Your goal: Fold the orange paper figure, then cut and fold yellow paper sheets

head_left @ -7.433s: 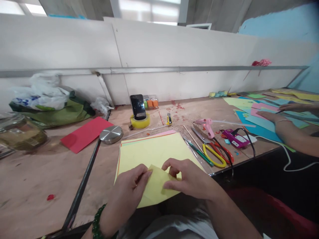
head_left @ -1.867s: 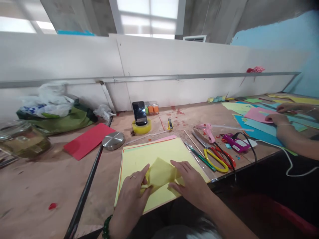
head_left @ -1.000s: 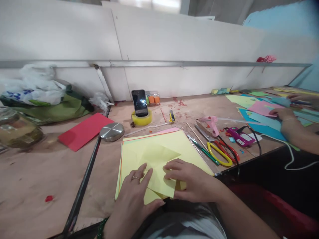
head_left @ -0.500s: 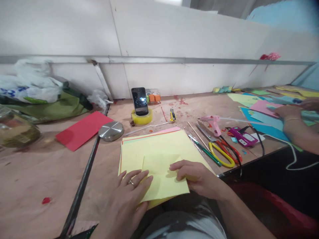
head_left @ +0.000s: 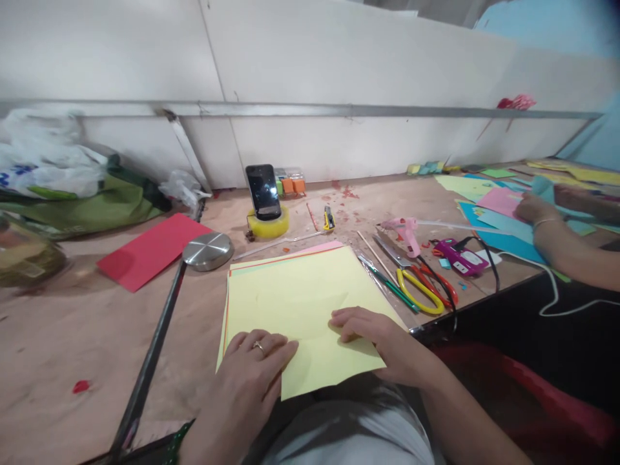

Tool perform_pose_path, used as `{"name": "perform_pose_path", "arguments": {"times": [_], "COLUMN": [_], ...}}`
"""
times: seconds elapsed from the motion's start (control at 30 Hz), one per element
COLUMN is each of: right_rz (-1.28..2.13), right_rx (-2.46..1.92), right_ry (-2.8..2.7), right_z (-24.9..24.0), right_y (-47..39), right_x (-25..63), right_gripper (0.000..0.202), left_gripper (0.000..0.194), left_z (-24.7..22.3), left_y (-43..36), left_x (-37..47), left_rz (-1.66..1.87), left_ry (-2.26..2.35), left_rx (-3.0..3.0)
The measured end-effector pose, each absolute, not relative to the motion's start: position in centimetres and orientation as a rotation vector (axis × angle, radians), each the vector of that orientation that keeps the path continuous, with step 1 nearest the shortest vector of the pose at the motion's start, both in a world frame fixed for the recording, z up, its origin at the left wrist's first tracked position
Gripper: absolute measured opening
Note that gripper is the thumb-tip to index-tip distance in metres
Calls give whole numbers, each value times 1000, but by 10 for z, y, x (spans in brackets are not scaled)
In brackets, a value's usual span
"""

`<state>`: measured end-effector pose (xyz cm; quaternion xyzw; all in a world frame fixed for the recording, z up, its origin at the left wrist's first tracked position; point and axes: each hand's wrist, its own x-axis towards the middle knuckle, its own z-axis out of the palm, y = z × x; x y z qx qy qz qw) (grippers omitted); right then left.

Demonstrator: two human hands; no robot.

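A stack of coloured sheets with pale yellow paper [head_left: 285, 284] on top lies at the table's front edge. My left hand [head_left: 256, 371], with a ring on one finger, rests on the paper's left front part, its fingers together. On the right front part lies my right hand [head_left: 371, 336], fingers bent, with the fingertips touching the yellow surface. Between the hands, the near edge of the paper hangs over the front of the table. The thumbs are mostly hidden, and whether either hand pinches the sheet is unclear.
Right of the stack are yellow-handled scissors [head_left: 421, 290], a pink glue gun [head_left: 407, 231] and a purple power socket [head_left: 460, 257]. Behind stands a phone [head_left: 264, 194] on yellow tape [head_left: 268, 225]. A metal disc [head_left: 208, 250] and red paper [head_left: 152, 252] lie left. Another person's hands handle paper at right.
The smaller-looking yellow piece or flap between my hands now lies flatter, its outline merging with the sheet below. My right hand has shifted slightly. The view has turned a little right.
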<state>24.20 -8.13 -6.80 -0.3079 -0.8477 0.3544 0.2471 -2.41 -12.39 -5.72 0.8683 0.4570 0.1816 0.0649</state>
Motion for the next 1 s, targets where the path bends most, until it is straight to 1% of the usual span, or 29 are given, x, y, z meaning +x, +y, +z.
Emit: {"name": "perform_pose_path", "arguments": {"times": [0.1,0.17,0.2,0.3,0.4,0.47,0.57,0.67,0.77,0.8,0.87,0.93,1.0], "right_rz": [880,809,777,729,689,672,719,720,571,481,246,12,-122], "right_rx": [-826,-896,-967,-1216,-1345,-1384,-1408,-1438,-1474,-1475,-1461,-1412,-1273], "right_ry": [-2296,-2243,-2194,-2025,-1946,-1923,-1862,-1824,-1870,-1906,-1990,-2061,-2149], "right_z": [-68,-70,-72,-78,-83,-85,-86,-87,-90,-91,-91,-90,-89], "right_y": [-84,-85,-85,-85,-84,-83,-83,-83,-84,-84,-85,-85,-85], "right_x": [241,240,240,238,236,234,233,231,229,228,227,225,222], "right_gripper": [26,24,25,31,45,55,66,67,67,67,61,47,30], "left_gripper": [50,51,48,30,16,26,43,56,68,69,60,48,43], "left_z": [-59,-58,-57,-53,-53,-56,-62,-66,-67,-67,-65,-63,-61], "left_y": [-119,-115,-113,-108,-102,-99,-96,-95,-96,-98,-103,-110,-118], "left_x": [-25,-23,-22,-16,-12,-10,-9,-9,-8,-8,-6,-1,6], "left_rz": [454,407,396,430,557,630,640,601,677,714,717,576,382], "left_ry": [1382,1421,1441,1500,1636,1700,1707,1704,1761,1791,1800,1691,1562], "left_rx": [2609,2552,2517,2427,2265,2134,2057,2048,2169,2260,2497,2713,2811]}}
